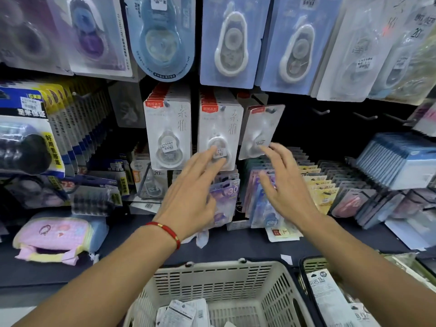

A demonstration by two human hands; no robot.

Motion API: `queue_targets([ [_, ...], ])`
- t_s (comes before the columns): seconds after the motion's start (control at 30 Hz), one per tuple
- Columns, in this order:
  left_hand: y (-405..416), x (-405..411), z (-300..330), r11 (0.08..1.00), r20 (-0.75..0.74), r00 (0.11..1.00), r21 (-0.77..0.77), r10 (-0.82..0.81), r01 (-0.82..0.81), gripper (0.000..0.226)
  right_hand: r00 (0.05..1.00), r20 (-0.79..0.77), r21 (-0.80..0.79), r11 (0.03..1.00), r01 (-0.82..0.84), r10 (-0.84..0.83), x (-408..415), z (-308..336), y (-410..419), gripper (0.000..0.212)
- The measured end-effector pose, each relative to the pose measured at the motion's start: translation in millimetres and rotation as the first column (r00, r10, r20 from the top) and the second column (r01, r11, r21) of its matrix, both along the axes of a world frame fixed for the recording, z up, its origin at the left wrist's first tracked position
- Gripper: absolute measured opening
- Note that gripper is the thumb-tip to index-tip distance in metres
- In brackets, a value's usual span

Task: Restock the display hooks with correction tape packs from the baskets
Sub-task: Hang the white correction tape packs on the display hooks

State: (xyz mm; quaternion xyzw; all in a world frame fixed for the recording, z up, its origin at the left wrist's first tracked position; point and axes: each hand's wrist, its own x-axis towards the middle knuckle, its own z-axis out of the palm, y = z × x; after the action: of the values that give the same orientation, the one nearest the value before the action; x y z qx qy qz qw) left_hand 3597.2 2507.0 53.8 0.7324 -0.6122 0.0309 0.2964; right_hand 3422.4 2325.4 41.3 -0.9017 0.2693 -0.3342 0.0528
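From the head camera, both of the person's arms are reaching forward over a white slotted basket [212, 283] toward the display wall. The left hand [192, 185], with a red cord bracelet [165, 228] at the wrist, is stretching its fingers out straight and slightly apart; its fingertips [215, 151] are touching the front of the middle stack of white correction tape packs [220, 135] hanging on a hook. It is gripping nothing. The right hand [286, 182] is hovering with fingers spread wide and relaxed, its fingertips just beside the lower edge of a single tilted pack [260, 131], which is hanging crooked on the hook to the right of that stack. Whether those fingertips are actually touching the pack, I cannot tell; the hand is blurred.

Another white stack [167, 135] is hanging to the left of the middle one. More packs [182, 311] are lying loose in the bottom of the white basket, and a second, dark-rimmed basket [306, 265] at the right is holding further carded packs [324, 293]. Bare hooks [320, 112] are sticking out of the dark panel to the right of the tilted pack. A pink pouch [53, 234] is sitting on the shelf at the left.
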Motion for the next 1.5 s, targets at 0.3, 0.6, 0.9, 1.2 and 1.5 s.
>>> queue_targets([
  [0.3,-4,5,-9,0.995,0.082,0.996,0.095,-0.021,0.013,0.094,0.975,-0.159,-0.215,0.969,0.118,-0.154,80,23,-54,0.064],
  [0.6,2,9,-18,0.994,0.097,0.995,0.104,-0.03,0.02,0.085,0.96,-0.244,-0.032,0.991,0.131,-0.135,89,21,-76,0.072],
  [0.9,51,16,-81,0.819,0.086,0.969,0.556,-0.23,0.145,0.052,0.909,0.383,0.163,0.981,0.108,-0.164,15,-39,1,0.018],
  [1.2,106,-25,-236,0.571,-0.076,0.985,0.821,0.154,-0.026,0.04,0.805,-0.537,0.554,0.825,0.111,0.252,-5,-231,113,0.024],
  [1.5,133,-49,-296,0.418,-0.184,0.929,0.908,0.32,0.036,0.055,0.723,-0.633,0.729,0.527,0.438,0.275,-6,-341,174,0.056],
])
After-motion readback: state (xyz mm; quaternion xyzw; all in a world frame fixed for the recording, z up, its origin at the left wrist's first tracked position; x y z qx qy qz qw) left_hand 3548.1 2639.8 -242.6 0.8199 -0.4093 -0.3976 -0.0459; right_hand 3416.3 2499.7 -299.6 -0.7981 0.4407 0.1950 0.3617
